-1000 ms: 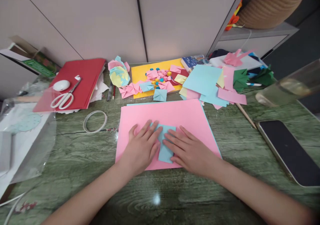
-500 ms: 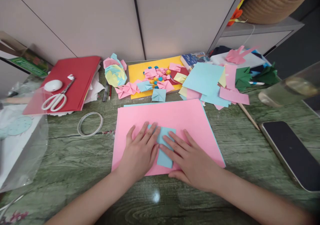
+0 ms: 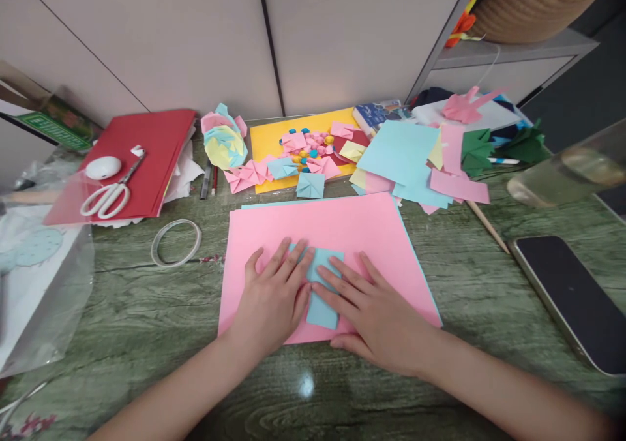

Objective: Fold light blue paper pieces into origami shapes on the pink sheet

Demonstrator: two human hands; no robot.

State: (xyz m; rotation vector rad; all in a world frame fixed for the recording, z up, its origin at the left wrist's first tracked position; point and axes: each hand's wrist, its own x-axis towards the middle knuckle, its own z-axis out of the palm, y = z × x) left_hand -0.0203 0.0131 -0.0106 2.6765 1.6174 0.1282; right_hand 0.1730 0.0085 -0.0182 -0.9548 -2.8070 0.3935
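Observation:
A small piece of light blue paper (image 3: 323,307) lies on a larger pink sheet (image 3: 274,226), with a blue sheet's edge showing beneath the pink one. My left hand (image 3: 271,294) rests flat over the blue paper's left side, fingers stretched out and covering part of it. From the right, my right hand (image 3: 369,310) lies with its fingers spread, their tips on the blue paper's right side. Neither hand is closed around anything. The fingertips of both hands nearly meet near the paper's middle.
To the left are a tape roll (image 3: 176,243) and white-handled scissors (image 3: 107,199) on a red folder (image 3: 151,144). Behind the pink sheet lie folded paper pieces (image 3: 310,185) and blue paper sheets (image 3: 398,151). A phone (image 3: 570,297) and a clear cup (image 3: 562,173) stand at right.

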